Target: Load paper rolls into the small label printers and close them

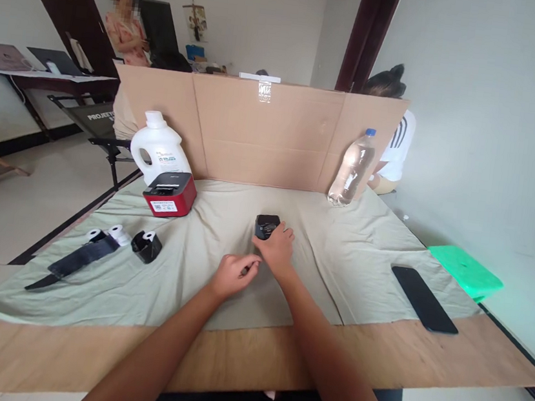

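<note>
On the cloth-covered table, my right hand (pixel 277 247) grips a small black box (pixel 265 226) from its right side and front, thumb and fingers around it. Just below and to the left is my left hand (pixel 235 274), its fingers curled together; what they hold, if anything, is hidden. A red and black device (pixel 170 195) with a white label sits at the back left. In front of it stands a black container (pixel 146 247) with a white roll in it. Further left lie white rolls (pixel 118 235) beside a dark strip-like bundle (pixel 83 257).
A cardboard screen (pixel 267 122) stands at the table's back edge, with a white jug (pixel 161 148) at left and a water bottle (pixel 353 169) at right. A black phone (pixel 424 299) lies right. Behind are people and a green stool (pixel 464 270).
</note>
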Motion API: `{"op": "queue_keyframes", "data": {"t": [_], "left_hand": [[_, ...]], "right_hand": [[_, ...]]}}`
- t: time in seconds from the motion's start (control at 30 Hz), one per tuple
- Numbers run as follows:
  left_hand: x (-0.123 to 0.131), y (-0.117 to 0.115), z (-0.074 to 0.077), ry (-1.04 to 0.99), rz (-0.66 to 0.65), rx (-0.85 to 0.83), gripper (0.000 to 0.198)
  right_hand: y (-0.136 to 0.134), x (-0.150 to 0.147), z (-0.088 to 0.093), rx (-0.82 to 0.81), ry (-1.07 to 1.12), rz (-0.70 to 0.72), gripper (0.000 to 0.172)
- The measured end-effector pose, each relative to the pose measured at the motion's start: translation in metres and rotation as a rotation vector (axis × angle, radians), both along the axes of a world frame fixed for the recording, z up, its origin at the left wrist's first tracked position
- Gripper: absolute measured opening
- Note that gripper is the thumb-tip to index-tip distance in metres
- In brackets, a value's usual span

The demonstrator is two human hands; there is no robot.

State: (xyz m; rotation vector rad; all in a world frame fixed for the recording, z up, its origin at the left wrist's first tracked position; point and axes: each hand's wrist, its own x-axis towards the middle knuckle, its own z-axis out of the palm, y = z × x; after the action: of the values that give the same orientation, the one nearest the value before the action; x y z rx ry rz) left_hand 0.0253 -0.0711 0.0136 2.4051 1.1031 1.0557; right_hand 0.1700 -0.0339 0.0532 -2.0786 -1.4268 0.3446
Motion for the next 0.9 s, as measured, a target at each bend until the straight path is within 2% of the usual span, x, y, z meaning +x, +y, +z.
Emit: {"op": "queue_keyframes", "data": {"t": [0.2,0.33,0.43,0.5,0.57,0.63,0.77,0.9], "left_hand": [[-0.003,0.007,0.005,-0.268,0.175,-0.128,0.028],[-0.005,0.007,0.008,-0.340,0.213,-0.162,0.025],[-0.007,0.013,0.008,-0.384,0.214,-0.190,0.024],[-0.007,0.025,0.008,-0.409,0.214,-0.255,0.025],[-0.005,0.043,0.007,-0.367,0.220,-0.345,0.029],[-0.002,0.064,0.006,-0.240,0.198,-0.391,0.037],[0.001,0.091,-0.002,-0.066,0.121,-0.338,0.041],[0.002,0.089,-0.018,-0.071,0.113,-0.314,0.044]], "right_hand": [[-0.005,-0.009,0.006,-0.152,-0.001,0.024,0.113],[-0.016,0.000,0.010,-0.157,0.073,0.140,0.114],[-0.023,0.024,0.009,-0.173,0.195,0.273,0.108],[-0.020,0.045,0.008,-0.204,0.278,0.315,0.103],[-0.010,0.064,0.004,-0.194,0.306,0.305,0.091],[0.003,0.078,-0.002,-0.140,0.307,0.294,0.074],[0.021,0.085,-0.022,-0.035,0.320,0.414,0.054],[0.018,0.078,-0.036,0.040,0.165,0.417,0.052]]}}
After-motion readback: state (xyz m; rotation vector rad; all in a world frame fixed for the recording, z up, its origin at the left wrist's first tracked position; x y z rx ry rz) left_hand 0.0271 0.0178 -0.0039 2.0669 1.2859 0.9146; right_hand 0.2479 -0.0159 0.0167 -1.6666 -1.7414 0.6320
